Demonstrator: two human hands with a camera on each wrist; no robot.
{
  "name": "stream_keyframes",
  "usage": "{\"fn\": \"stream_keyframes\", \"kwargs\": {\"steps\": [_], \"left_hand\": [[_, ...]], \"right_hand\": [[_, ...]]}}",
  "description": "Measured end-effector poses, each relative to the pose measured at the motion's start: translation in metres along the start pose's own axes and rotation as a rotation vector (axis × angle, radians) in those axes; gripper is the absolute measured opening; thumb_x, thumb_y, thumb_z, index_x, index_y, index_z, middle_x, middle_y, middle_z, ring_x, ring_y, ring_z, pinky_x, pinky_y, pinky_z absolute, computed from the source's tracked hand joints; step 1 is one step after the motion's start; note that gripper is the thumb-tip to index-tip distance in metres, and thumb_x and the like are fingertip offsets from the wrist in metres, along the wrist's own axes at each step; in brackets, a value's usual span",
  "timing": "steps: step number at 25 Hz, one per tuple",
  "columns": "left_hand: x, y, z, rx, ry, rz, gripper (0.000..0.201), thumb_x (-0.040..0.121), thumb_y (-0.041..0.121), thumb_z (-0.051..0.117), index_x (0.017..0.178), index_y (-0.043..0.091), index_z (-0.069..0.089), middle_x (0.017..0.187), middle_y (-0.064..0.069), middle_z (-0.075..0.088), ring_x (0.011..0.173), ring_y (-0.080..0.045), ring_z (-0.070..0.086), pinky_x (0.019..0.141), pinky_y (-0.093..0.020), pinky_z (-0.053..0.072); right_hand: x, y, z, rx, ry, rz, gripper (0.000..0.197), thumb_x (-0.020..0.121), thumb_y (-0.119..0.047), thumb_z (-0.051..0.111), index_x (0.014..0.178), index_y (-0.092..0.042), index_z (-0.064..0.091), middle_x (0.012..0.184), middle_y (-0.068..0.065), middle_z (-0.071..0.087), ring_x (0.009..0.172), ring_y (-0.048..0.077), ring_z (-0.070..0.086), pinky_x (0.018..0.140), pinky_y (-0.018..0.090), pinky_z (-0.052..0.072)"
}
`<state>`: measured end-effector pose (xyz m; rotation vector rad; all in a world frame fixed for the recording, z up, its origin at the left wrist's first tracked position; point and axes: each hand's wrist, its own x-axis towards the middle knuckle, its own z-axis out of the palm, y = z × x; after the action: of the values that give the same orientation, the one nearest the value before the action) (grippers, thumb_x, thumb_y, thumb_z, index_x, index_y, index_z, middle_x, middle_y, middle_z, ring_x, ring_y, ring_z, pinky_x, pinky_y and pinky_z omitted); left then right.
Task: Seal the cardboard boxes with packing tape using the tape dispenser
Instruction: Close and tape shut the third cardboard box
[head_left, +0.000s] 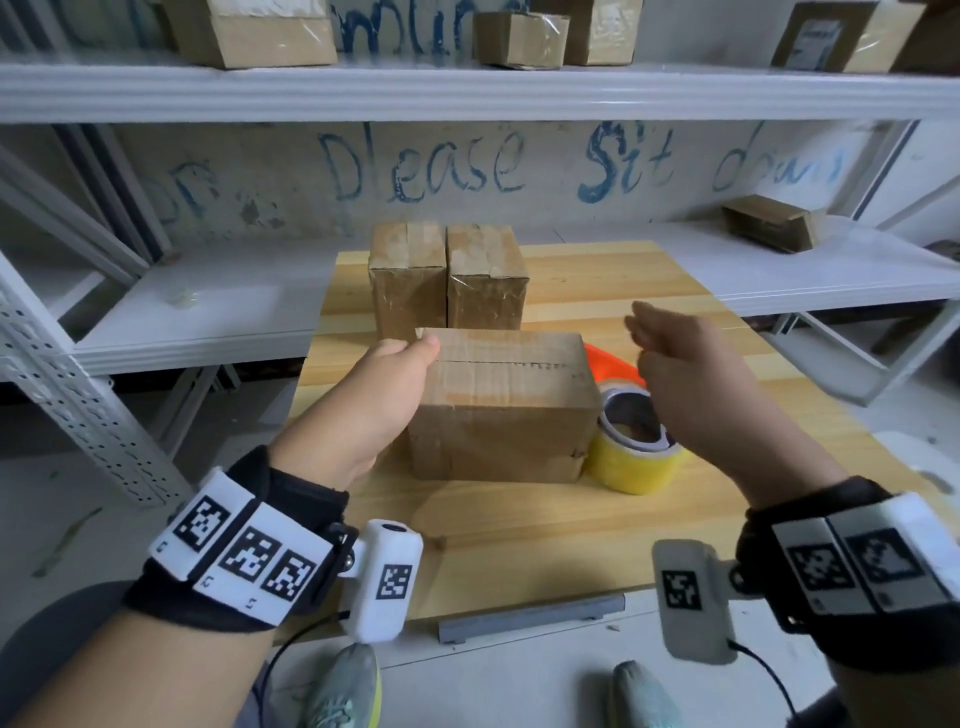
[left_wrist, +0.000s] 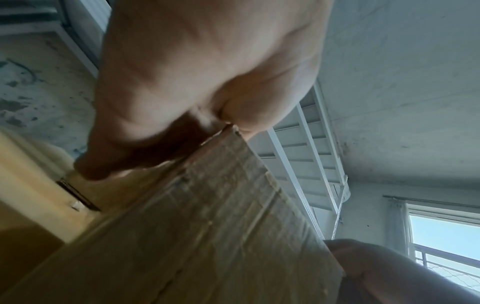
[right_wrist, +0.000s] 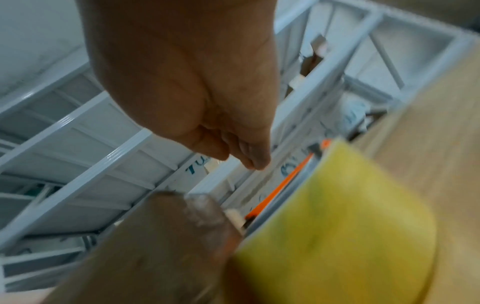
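The left hand (head_left: 382, 400) is gripping the left end of the box (head_left: 506, 402), thumb on top, fingers curled round the side. I think it is holding the box still so the tape can go on straight. The right hand (head_left: 691, 374) is holding nothing; its fingers are loose, hanging over the tape dispenser (head_left: 631, 441). The dispenser is lying on the table (head_left: 519, 530), touching the box's right side, close for a grab. The box's flaps are closed, so nobody can see inside. Two boxes (head_left: 448, 280) are standing behind, side by side, already taped.
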<state>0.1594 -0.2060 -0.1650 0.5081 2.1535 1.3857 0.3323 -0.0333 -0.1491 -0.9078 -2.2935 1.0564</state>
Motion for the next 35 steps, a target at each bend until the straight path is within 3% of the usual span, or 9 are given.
{"fn": "stream_keyframes", "kwargs": {"steps": [3, 7, 12, 15, 18, 21, 25, 30, 35], "left_hand": [[0.000, 0.002, -0.002, 0.006, 0.050, 0.100, 0.057, 0.108, 0.036, 0.039, 0.160, 0.032, 0.016, 0.166, 0.006, 0.018, 0.152, -0.017, 0.020, 0.122, -0.042, 0.017], [-0.007, 0.006, 0.002, 0.053, 0.049, 0.187, 0.054, 0.110, 0.030, 0.032, 0.160, 0.033, 0.012, 0.167, 0.008, 0.014, 0.153, -0.013, 0.015, 0.121, -0.038, 0.016], [-0.020, 0.012, 0.005, 0.285, -0.116, 0.112, 0.081, 0.093, 0.077, 0.025, 0.158, 0.042, -0.008, 0.168, 0.007, -0.015, 0.154, -0.019, -0.016, 0.123, -0.055, 0.003], [-0.021, 0.019, -0.001, 0.380, -0.162, 0.175, 0.117, 0.070, 0.085, 0.054, 0.157, 0.043, -0.011, 0.159, 0.009, -0.037, 0.147, -0.018, -0.033, 0.120, -0.054, -0.005], [-0.019, 0.017, -0.014, 0.470, -0.172, 0.325, 0.112, 0.059, 0.049, 0.092, 0.153, 0.044, 0.031, 0.169, 0.007, -0.005, 0.155, -0.013, 0.003, 0.119, -0.034, 0.014], [-0.016, 0.014, -0.018, 0.453, -0.154, 0.351, 0.105, 0.059, 0.035, 0.095, 0.149, 0.043, 0.041, 0.166, 0.005, 0.021, 0.152, -0.007, 0.017, 0.112, -0.022, 0.016], [-0.011, 0.011, -0.013, 0.495, -0.149, 0.325, 0.104, 0.068, 0.046, 0.088, 0.153, 0.050, 0.028, 0.169, 0.005, 0.000, 0.154, -0.010, 0.009, 0.110, -0.024, 0.016], [-0.005, 0.008, -0.011, 0.562, -0.192, 0.257, 0.114, 0.076, 0.048, 0.082, 0.157, 0.049, 0.002, 0.168, 0.003, -0.013, 0.152, -0.013, 0.018, 0.099, -0.021, 0.027], [0.002, 0.003, -0.012, 0.514, -0.211, 0.207, 0.137, 0.074, 0.041, 0.088, 0.154, 0.040, -0.024, 0.168, 0.004, 0.016, 0.137, -0.013, 0.043, 0.100, -0.024, 0.039]], "right_hand": [[-0.005, 0.009, -0.015, -0.373, -0.050, 0.076, 0.059, 0.090, -0.012, 0.055, 0.147, -0.010, 0.040, 0.135, 0.014, 0.055, 0.098, 0.026, 0.059, 0.066, 0.028, 0.049], [-0.004, 0.029, -0.007, -0.493, -0.145, 0.084, 0.013, 0.086, -0.011, 0.053, 0.090, -0.002, 0.061, 0.084, 0.018, 0.067, 0.063, 0.032, 0.058, 0.051, 0.032, 0.043], [-0.008, 0.029, -0.007, -0.534, -0.046, 0.188, 0.018, 0.071, -0.009, 0.065, 0.068, 0.000, 0.050, 0.062, 0.009, 0.058, 0.049, 0.025, 0.053, 0.045, 0.028, 0.042], [-0.005, 0.035, -0.010, -0.577, -0.061, 0.264, 0.015, 0.082, -0.008, 0.060, 0.075, 0.000, 0.050, 0.066, 0.012, 0.060, 0.057, 0.027, 0.060, 0.048, 0.036, 0.051], [-0.005, 0.036, -0.016, -0.640, 0.048, 0.202, 0.021, 0.095, -0.011, 0.053, 0.079, -0.004, 0.040, 0.067, 0.005, 0.042, 0.061, 0.026, 0.043, 0.049, 0.032, 0.029], [-0.008, 0.027, -0.027, -0.459, 0.212, 0.125, 0.020, 0.100, -0.019, 0.051, 0.091, -0.003, 0.041, 0.068, 0.007, 0.045, 0.057, 0.024, 0.043, 0.049, 0.032, 0.028], [-0.010, 0.013, -0.024, -0.210, 0.316, -0.026, 0.018, 0.095, -0.016, 0.055, 0.109, -0.014, 0.045, 0.084, 0.010, 0.063, 0.067, 0.019, 0.058, 0.049, 0.027, 0.038], [-0.010, 0.008, -0.021, -0.296, 0.423, -0.195, 0.041, 0.084, -0.007, 0.062, 0.124, -0.013, 0.054, 0.101, 0.005, 0.052, 0.082, 0.017, 0.041, 0.062, 0.021, 0.023], [-0.012, 0.006, -0.022, -0.304, 0.450, -0.282, 0.044, 0.079, -0.001, 0.065, 0.123, -0.009, 0.059, 0.108, 0.010, 0.053, 0.085, 0.010, 0.036, 0.070, 0.014, 0.023]]}}
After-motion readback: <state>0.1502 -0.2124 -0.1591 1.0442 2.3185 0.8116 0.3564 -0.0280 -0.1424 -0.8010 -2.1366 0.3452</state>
